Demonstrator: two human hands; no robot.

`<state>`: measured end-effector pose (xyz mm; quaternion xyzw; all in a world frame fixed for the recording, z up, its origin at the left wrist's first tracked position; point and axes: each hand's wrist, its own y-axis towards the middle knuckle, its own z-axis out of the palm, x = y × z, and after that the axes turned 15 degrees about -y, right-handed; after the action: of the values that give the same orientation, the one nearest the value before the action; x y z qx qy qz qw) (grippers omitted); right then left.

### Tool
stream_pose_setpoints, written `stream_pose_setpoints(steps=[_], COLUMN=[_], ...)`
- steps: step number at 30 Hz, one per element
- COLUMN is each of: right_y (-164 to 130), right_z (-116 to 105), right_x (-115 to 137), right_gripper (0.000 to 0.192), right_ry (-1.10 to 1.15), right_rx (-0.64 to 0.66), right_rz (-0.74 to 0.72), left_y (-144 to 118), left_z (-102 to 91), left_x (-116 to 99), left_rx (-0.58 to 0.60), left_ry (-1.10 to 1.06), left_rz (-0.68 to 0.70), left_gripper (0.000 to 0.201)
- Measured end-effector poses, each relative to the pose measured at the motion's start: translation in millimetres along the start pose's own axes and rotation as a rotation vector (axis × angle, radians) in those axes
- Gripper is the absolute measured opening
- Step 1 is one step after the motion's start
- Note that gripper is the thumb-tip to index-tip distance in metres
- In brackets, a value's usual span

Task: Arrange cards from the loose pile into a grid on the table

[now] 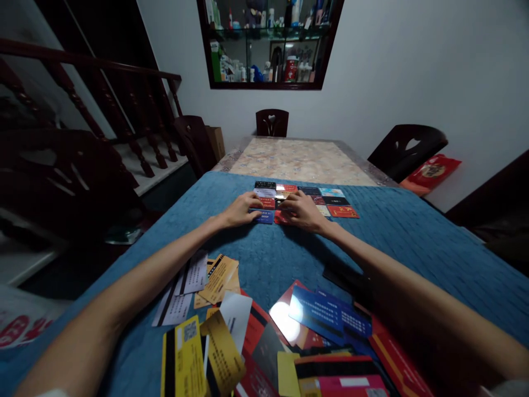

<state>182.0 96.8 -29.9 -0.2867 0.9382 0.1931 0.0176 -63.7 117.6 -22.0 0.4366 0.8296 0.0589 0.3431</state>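
Note:
Bank-type plastic cards lie flat in close rows on the blue cloth (206, 190). My left hand (242, 211) rests at the left end of the rows, thumb and fingers apart. Its fingertips touch a red card (266, 203), and its thumb lies on a blue card (265, 217). My right hand (305, 212) is over the middle of the rows, fingers drawn together above a red card (279, 217) in the front row. What its fingertips pinch, if anything, is hidden. An orange-red card (343, 212) ends the front row at right.
Nearer me lies a loose heap of overlapping cards, including a yellow card (182, 358), blue card (316, 311) and white card (237, 311). A dark flat item (345, 280) is beside my right forearm. Chairs (271, 122) surround the table; a red bag (433, 172) is at right.

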Motion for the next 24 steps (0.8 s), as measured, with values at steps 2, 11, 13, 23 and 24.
stream_pose_setpoints(steps=[2,11,13,23,24], right_y=[-10.0,-60.7,-72.0,-117.8,-120.6], right_z=[-4.1,-27.6,-34.2,-65.1,-67.9], right_x=[3.2,17.1,19.9,33.0,34.4], right_gripper=[0.023,0.021,0.020,0.016,0.016], right_ry=[0.020,0.060,0.067,0.114,0.121], right_rx=[-0.005,-0.055,-0.049,0.107,0.122], right_rz=[-0.023,-0.092,-0.092,-0.142,-0.148], left_y=[-6.3,-32.6,-36.2,-46.1,-47.2], left_z=[3.5,23.2,28.2,55.0,57.2], left_x=[-11.4,-57.4,-66.7,-118.3,-123.9], left_rx=[0.012,0.089,0.110,0.272,0.296], left_ry=[-0.001,-0.047,-0.070,-0.121,-0.114], left_rz=[0.028,0.126,0.147,0.180,0.188], left_gripper=[0.016,0.015,0.015,0.014,0.013])
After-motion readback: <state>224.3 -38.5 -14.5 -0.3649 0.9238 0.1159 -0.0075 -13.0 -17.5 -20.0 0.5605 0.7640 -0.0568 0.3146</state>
